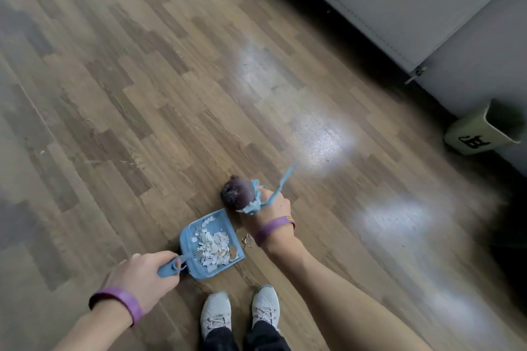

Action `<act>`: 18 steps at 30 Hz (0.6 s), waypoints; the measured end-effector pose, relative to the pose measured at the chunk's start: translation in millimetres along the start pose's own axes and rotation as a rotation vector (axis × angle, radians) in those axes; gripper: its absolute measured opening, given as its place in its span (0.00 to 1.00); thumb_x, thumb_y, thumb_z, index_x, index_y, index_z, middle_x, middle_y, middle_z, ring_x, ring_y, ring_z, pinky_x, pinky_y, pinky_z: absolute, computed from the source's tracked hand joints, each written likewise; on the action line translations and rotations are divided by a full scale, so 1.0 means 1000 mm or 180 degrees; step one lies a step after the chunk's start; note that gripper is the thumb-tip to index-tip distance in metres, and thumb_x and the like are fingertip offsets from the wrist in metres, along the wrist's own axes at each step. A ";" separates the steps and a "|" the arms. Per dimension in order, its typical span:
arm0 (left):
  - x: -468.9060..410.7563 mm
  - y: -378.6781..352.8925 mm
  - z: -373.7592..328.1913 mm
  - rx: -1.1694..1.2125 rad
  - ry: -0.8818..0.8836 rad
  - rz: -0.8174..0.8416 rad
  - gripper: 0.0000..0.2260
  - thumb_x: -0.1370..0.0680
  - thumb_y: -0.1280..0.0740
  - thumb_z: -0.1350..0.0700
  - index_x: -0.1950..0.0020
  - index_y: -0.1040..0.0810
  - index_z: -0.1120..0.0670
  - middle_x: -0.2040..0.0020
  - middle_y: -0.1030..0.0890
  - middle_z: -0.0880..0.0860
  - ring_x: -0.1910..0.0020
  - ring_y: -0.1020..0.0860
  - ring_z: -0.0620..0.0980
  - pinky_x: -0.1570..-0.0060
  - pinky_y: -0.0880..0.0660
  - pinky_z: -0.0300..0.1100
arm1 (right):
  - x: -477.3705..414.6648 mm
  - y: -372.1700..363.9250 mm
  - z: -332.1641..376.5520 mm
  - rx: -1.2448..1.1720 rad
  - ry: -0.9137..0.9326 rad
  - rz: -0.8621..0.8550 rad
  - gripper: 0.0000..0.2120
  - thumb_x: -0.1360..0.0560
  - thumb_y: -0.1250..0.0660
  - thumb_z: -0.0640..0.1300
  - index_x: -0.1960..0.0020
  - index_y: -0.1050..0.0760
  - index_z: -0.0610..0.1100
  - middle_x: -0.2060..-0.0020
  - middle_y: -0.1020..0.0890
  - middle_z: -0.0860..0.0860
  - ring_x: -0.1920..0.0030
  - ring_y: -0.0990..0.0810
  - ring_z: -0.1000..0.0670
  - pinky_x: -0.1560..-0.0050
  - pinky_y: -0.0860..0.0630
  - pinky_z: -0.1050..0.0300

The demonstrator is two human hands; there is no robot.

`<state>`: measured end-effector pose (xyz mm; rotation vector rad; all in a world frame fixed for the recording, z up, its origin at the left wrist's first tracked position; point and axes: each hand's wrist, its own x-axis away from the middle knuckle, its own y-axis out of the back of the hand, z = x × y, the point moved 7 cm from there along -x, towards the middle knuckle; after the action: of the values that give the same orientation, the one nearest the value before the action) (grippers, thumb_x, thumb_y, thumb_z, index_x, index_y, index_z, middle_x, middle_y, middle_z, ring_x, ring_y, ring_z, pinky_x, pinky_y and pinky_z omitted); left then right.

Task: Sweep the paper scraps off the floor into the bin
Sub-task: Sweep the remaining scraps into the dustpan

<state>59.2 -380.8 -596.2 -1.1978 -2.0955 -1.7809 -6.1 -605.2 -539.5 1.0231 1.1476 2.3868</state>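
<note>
Two pale sneakers [216, 315] stand side by side on the wood-pattern floor [114, 94] at the bottom of the view, with dark trouser cuffs above them.

The left hand [142, 273] has its fingers curled round the handle of a blue dustpan [191, 239], with the thumb lying on top of the grip. There is a purple wristband [121, 300] on that wrist. The pan sits on the floor just ahead of the shoes.

Most of the paper scraps [212, 248] are inside the pan, a heap of white torn bits with one or two brownish pieces, piled toward its right side. A few loose scraps [246, 241] lie on the floor just off the pan's right edge, beside the right wrist.

The right hand [271, 205] is closed round a blue hand brush [281, 182], whose handle sticks up and away past the knuckles. The brush's dark bristle head [236, 194] is low at the floor, just beyond the pan's far corner, with pale specks on it. A second purple wristband [273, 229] is on this wrist.

Past the brush there are bright glare patches [322, 139] on the boards.

Far right, well apart from the pan, an open-topped pale green bin [482, 131] with a black mark on its side stands at the foot of the grey wall [399, 3]. I cannot tell what is inside it.
</note>
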 end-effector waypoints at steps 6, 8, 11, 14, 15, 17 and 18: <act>-0.006 0.001 0.005 -0.0106 -0.0016 -0.0021 0.05 0.28 0.37 0.42 0.58 0.22 0.38 0.61 0.18 0.46 0.58 0.20 0.52 0.59 0.24 0.40 | 0.012 -0.005 0.029 -0.0367 -0.0158 -0.0113 0.12 0.19 0.45 0.47 0.46 0.24 0.44 0.45 0.20 0.39 0.44 0.23 0.36 0.50 0.30 0.51; -0.007 -0.002 0.005 -0.0211 -0.0049 -0.0048 0.08 0.27 0.39 0.42 0.54 0.23 0.41 0.60 0.18 0.46 0.57 0.21 0.52 0.59 0.24 0.40 | 0.008 0.001 0.027 -0.0591 -0.0360 -0.0310 0.15 0.20 0.44 0.50 0.45 0.23 0.43 0.46 0.19 0.40 0.43 0.23 0.37 0.47 0.29 0.51; -0.005 -0.009 0.011 -0.0213 -0.0062 -0.0055 0.09 0.27 0.40 0.42 0.52 0.25 0.42 0.60 0.18 0.47 0.57 0.21 0.52 0.59 0.24 0.40 | 0.002 0.016 0.019 -0.0945 -0.0461 -0.0692 0.18 0.21 0.43 0.55 0.51 0.21 0.43 0.52 0.18 0.42 0.47 0.22 0.38 0.48 0.28 0.52; 0.001 -0.012 0.021 -0.0165 -0.0005 -0.0014 0.07 0.27 0.40 0.41 0.54 0.26 0.40 0.60 0.18 0.47 0.57 0.21 0.53 0.60 0.25 0.40 | -0.005 0.030 0.016 -0.1192 -0.0253 -0.1006 0.24 0.27 0.46 0.61 0.61 0.24 0.42 0.62 0.18 0.42 0.55 0.21 0.38 0.52 0.23 0.49; 0.005 -0.012 0.023 -0.0141 0.0010 -0.0029 0.06 0.26 0.40 0.41 0.55 0.26 0.40 0.60 0.18 0.47 0.57 0.21 0.53 0.60 0.25 0.40 | -0.007 0.035 0.015 -0.1299 -0.0195 -0.1059 0.24 0.30 0.48 0.62 0.64 0.26 0.44 0.64 0.18 0.42 0.58 0.20 0.38 0.53 0.22 0.46; 0.014 -0.010 0.025 -0.0064 0.0078 -0.0083 0.06 0.26 0.39 0.42 0.54 0.24 0.39 0.60 0.18 0.48 0.57 0.21 0.54 0.61 0.25 0.40 | -0.009 0.041 0.013 -0.1495 -0.0160 -0.1102 0.22 0.34 0.48 0.63 0.64 0.26 0.47 0.68 0.19 0.44 0.62 0.20 0.39 0.57 0.20 0.44; 0.019 -0.010 0.027 0.0034 0.0139 -0.0113 0.06 0.26 0.38 0.42 0.54 0.24 0.39 0.60 0.18 0.48 0.57 0.21 0.54 0.62 0.25 0.40 | -0.010 0.045 0.012 -0.1516 -0.0154 -0.1102 0.20 0.35 0.48 0.62 0.64 0.25 0.50 0.69 0.19 0.46 0.63 0.19 0.39 0.58 0.20 0.43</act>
<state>50.0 -348.2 -600.3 -1.1157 -2.1122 -1.7915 11.1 -632.7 -504.5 0.6567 0.6243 2.1834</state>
